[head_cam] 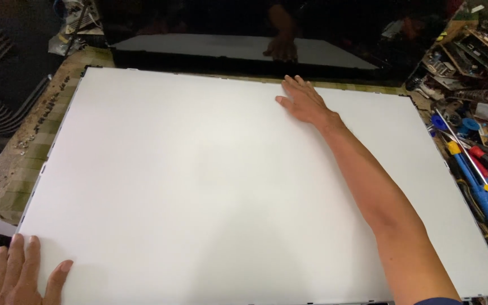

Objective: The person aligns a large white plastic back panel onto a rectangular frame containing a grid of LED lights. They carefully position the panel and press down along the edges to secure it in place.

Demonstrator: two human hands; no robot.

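A large white sheet (199, 181) lies flat over a thin dark-edged panel and covers most of the worn workbench (12, 169). My right hand (302, 100) rests flat with fingers spread on the sheet's far edge, arm stretched across it. My left hand (15, 274) lies flat with fingers apart on the near left corner. Neither hand holds anything. A glossy black screen (244, 48) stands behind the sheet and mirrors my right hand.
Screwdrivers with blue, yellow and red handles (481, 186) lie along the right edge of the sheet. Circuit boards and small parts (475, 51) pile up at the far right. Dark ribbed objects (1, 96) sit left of the bench.
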